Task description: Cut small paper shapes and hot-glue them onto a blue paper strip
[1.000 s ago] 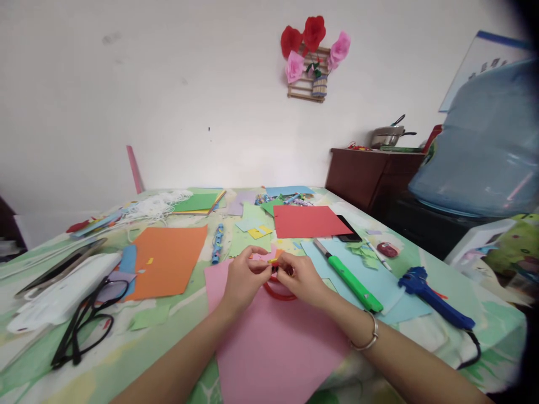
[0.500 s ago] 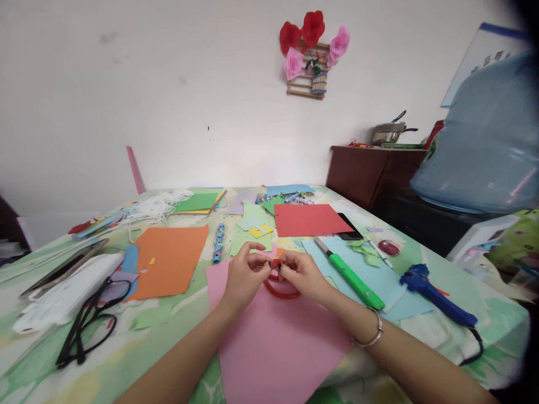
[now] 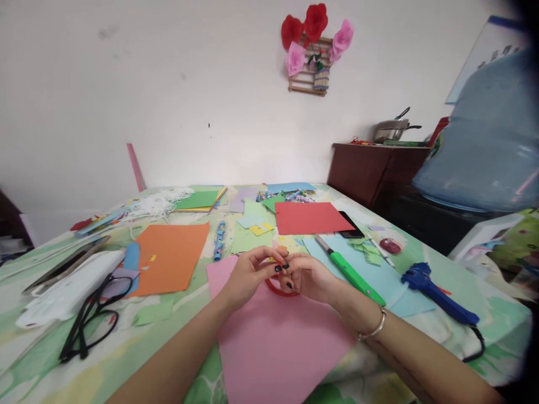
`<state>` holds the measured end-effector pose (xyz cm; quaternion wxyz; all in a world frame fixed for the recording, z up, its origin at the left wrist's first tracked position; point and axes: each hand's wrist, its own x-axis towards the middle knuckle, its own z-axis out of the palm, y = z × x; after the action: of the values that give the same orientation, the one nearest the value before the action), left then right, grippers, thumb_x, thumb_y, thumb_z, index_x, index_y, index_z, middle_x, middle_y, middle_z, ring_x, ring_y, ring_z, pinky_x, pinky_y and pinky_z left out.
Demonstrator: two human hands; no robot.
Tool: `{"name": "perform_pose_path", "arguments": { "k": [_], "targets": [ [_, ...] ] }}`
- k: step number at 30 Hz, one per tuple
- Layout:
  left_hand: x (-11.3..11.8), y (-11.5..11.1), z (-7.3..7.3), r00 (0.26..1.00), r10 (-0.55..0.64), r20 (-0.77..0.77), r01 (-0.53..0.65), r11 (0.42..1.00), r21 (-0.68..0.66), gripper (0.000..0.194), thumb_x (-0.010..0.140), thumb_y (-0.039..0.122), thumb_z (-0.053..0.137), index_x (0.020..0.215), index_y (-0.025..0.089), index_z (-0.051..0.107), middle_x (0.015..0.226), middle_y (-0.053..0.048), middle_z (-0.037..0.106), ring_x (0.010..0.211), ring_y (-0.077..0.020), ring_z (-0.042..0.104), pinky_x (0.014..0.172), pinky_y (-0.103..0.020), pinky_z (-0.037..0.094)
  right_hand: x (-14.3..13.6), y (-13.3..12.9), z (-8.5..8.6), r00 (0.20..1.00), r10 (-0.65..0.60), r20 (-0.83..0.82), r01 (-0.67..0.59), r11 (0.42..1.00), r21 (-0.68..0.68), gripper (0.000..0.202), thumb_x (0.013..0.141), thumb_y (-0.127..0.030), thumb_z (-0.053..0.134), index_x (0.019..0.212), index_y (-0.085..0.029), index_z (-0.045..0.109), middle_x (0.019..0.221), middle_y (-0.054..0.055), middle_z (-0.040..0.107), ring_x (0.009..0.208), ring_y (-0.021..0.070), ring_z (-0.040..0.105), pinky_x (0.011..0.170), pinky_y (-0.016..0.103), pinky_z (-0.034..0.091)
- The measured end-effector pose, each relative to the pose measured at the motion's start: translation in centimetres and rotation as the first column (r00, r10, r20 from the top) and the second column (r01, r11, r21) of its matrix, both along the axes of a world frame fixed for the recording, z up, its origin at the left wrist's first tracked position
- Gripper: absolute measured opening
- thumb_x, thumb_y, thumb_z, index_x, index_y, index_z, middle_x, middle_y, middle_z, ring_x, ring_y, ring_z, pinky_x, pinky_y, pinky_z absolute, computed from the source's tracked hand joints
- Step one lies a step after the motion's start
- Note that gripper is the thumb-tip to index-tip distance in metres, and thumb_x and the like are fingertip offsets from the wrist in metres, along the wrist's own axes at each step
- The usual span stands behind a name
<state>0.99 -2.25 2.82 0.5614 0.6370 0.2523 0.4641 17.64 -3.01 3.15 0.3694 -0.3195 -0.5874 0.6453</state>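
Observation:
Over a pink paper sheet point(image 3: 278, 348), my hands meet with their fingertips close together. A thin red ring point(image 3: 281, 290) hangs at the fingers, its lower curve showing between the hands. My left hand point(image 3: 252, 276) is closed in a pinch at the ring's top, where the fingers hide what they grip. My right hand point(image 3: 311, 276) has its fingers curled at the same spot, also closed on the ring. Beside my right forearm lies a green-handled cutter point(image 3: 356, 278) on light blue paper point(image 3: 404, 292).
A blue glue gun point(image 3: 438, 294) rests at right. Red paper point(image 3: 311, 217) overlaps a black phone point(image 3: 351, 224). To the left are orange paper point(image 3: 170, 258), black glasses point(image 3: 90, 320), a white power strip point(image 3: 71, 289) and white cord point(image 3: 155, 203). A water jug point(image 3: 484, 134) stands at far right.
My right hand has turned so its fingers curl inward and show dark nails. My left fingers have shifted slightly right, closer to the right hand. The ring is more covered.

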Motion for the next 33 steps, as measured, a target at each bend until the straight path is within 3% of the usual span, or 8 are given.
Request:
{"name": "perform_pose_path", "arguments": {
  "k": [4,7,11,16,20,26,29,33],
  "targets": [
    [-0.4,0.2,0.5,0.992,0.127,0.018,-0.126,0.991,-0.04,0.012,0.074,0.024,0.069,0.077,0.014,0.064,0.095,-0.009,0.069,0.088,-0.0186,0.064,0.078,-0.03,0.05,0.7,0.8,-0.1,0.979,-0.101,0.178,0.07,0.982,0.175,0.018,0.075,-0.03,0.046,0.075,-0.015,0.056,0.064,0.002,0.055,0.056,0.0126,0.048,0.057,0.027,0.038],
    [-0.9,0.3,1.1,0.977,0.197,0.082,-0.189,0.976,-0.104,0.017,0.074,0.027,0.07,0.08,0.015,0.061,0.083,-0.007,0.071,0.077,-0.0171,0.066,0.072,-0.029,0.05,1.5,1.7,-0.8,0.876,-0.306,0.374,0.132,0.896,0.424,0.014,0.07,-0.029,0.06,0.077,-0.017,0.059,0.073,0.001,0.054,0.065,0.0135,0.045,0.061,0.026,0.032],
    [-1.3,0.2,1.6,0.973,0.161,0.162,-0.128,0.971,-0.201,0.02,0.073,0.028,0.07,0.082,0.016,0.057,0.073,-0.006,0.071,0.064,-0.0177,0.066,0.061,-0.028,0.049,1.8,2.2,-1.3,0.733,-0.389,0.558,0.002,0.822,0.569,0.027,0.058,-0.014,0.069,0.083,-0.017,0.06,0.078,0.001,0.054,0.07,0.0149,0.044,0.061,0.025,0.029],
    [-1.1,0.1,1.4,0.974,0.147,0.169,-0.111,0.972,-0.207,0.018,0.072,0.026,0.07,0.082,0.014,0.061,0.07,-0.005,0.07,0.062,-0.0153,0.064,0.064,-0.028,0.049,1.6,1.8,-0.7,0.687,-0.341,0.642,-0.124,0.815,0.566,0.038,0.067,-0.014,0.062,0.104,-0.019,0.056,0.084,0.002,0.058,0.071,0.0148,0.051,0.06,0.023,0.032],
    [-1.2,0.0,1.5,0.972,0.148,0.181,-0.11,0.973,-0.204,0.015,0.072,0.023,0.07,0.081,0.013,0.064,0.071,-0.006,0.07,0.064,-0.0155,0.064,0.066,-0.029,0.05,2.2,1.7,-0.4,0.687,-0.313,0.656,-0.136,0.831,0.539,0.056,0.071,-0.02,0.061,0.124,-0.021,0.043,0.083,0.001,0.059,0.068,0.0139,0.052,0.057,0.022,0.035],
    [-1.8,-0.2,2.3,0.958,0.213,0.191,-0.167,0.958,-0.234,0.018,0.07,0.025,0.071,0.081,0.013,0.066,0.076,-0.008,0.071,0.068,-0.0181,0.067,0.066,-0.029,0.051,3.8,1.8,0.5,0.798,-0.191,0.571,0.07,0.972,0.226,0.062,0.074,-0.026,0.061,0.131,-0.021,0.038,0.072,-0.001,0.059,0.055,0.0095,0.049,0.048,0.019,0.033],
    [-1.8,-0.2,2.6,0.946,0.244,0.215,-0.188,0.95,-0.25,0.02,0.067,0.025,0.074,0.081,0.013,0.066,0.078,-0.006,0.07,0.07,-0.0193,0.068,0.068,-0.03,0.051,4.0,1.5,1.4,0.841,-0.246,0.482,0.194,0.969,0.155,0.066,0.069,-0.025,0.066,0.13,-0.023,0.041,0.076,0.0,0.058,0.056,0.0085,0.051,0.048,0.019,0.034],
    [-1.6,0.0,2.5,0.942,0.254,0.218,-0.202,0.951,-0.234,0.02,0.066,0.024,0.074,0.081,0.013,0.067,0.069,-0.004,0.069,0.065,-0.0154,0.065,0.068,-0.029,0.051,3.1,0.9,1.6,0.914,-0.299,0.275,0.236,0.942,0.238,0.068,0.064,-0.02,0.067,0.129,-0.026,0.044,0.086,0.0,0.055,0.066,0.0096,0.055,0.055,0.021,0.041]
  ]
}}
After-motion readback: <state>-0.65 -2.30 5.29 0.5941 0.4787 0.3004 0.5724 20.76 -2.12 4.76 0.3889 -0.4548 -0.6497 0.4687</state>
